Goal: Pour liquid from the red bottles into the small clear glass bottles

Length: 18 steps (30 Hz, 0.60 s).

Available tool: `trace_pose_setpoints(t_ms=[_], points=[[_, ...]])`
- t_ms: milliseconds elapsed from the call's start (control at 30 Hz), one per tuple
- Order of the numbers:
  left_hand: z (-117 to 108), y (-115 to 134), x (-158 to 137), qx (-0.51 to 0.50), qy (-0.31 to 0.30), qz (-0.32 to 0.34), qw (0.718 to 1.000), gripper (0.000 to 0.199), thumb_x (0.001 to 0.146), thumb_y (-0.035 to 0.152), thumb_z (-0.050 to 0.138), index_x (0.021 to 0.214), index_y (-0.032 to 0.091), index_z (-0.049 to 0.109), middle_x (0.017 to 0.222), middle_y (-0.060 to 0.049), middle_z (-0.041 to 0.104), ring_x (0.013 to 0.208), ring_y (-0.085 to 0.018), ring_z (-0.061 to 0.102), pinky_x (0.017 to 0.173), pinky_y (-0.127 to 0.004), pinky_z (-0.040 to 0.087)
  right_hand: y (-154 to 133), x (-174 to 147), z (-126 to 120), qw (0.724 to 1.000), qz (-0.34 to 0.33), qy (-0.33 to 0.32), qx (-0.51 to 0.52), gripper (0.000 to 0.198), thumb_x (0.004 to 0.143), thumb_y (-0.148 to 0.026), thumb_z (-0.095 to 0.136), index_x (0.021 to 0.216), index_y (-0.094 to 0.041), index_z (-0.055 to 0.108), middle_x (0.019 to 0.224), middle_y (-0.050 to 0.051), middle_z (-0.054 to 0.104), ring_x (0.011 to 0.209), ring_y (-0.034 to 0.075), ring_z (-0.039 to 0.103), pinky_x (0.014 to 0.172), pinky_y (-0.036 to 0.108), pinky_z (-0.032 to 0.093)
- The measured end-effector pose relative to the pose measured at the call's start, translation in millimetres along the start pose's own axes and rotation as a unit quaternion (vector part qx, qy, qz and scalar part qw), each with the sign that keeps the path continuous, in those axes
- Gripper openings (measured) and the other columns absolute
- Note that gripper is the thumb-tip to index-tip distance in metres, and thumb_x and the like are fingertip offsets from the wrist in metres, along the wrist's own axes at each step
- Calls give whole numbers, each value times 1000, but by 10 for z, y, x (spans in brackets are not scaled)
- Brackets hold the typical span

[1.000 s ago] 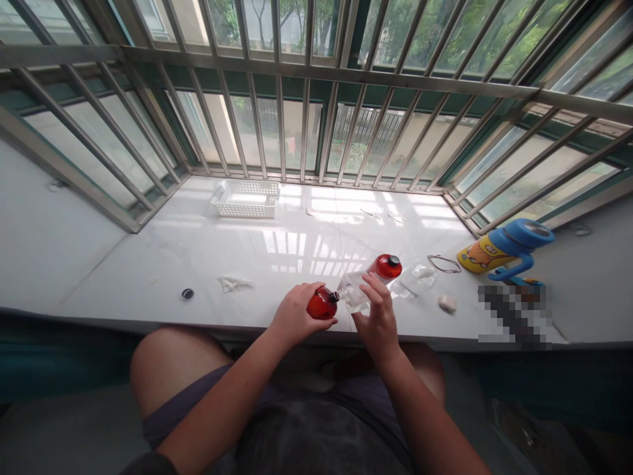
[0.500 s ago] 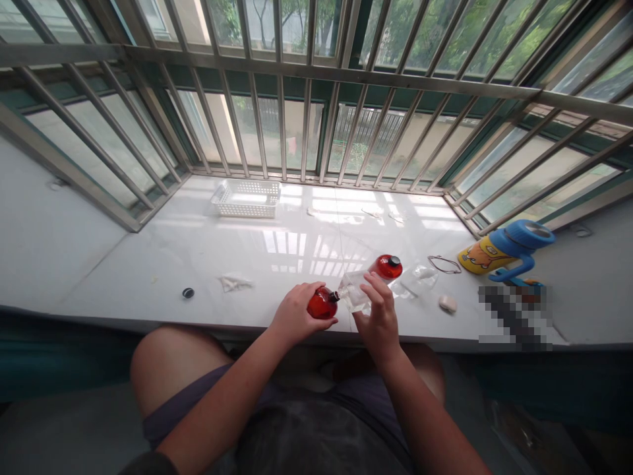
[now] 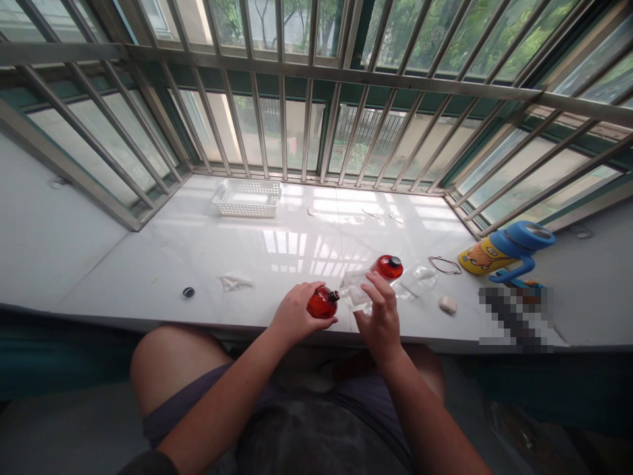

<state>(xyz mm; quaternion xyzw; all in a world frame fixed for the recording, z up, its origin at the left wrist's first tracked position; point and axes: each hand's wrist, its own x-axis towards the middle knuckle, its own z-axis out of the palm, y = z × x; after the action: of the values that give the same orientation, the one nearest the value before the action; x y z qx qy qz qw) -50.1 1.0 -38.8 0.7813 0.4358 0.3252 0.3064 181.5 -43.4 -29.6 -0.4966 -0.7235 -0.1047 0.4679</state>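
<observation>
Barely shifted at frame centre, left hand [image 3: 298, 308] cups a red bottle [image 3: 320, 305]; right hand [image 3: 380, 313] pinches a clear bottle [image 3: 357, 297], partly hidden.

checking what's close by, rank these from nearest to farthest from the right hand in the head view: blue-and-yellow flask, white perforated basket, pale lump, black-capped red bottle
From the right hand:
1. Black-capped red bottle: just beyond the fingers
2. Pale lump: to the right
3. Blue-and-yellow flask: farther right
4. White perforated basket: far left, by the window bars
</observation>
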Motion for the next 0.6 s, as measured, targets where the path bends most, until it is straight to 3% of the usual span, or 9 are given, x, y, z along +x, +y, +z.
trace_pose_setpoints(t_ms=[600], points=[[-5, -17, 2, -7, 1, -7, 1000, 81, 70, 52, 95, 139, 29, 60, 128, -7, 72, 116, -31, 68, 107, -47, 55, 18, 49, -13, 1000, -17, -4, -19, 57, 95, -6, 69, 144, -31, 51, 149, 13, 58, 149, 36, 50, 115, 66, 53]])
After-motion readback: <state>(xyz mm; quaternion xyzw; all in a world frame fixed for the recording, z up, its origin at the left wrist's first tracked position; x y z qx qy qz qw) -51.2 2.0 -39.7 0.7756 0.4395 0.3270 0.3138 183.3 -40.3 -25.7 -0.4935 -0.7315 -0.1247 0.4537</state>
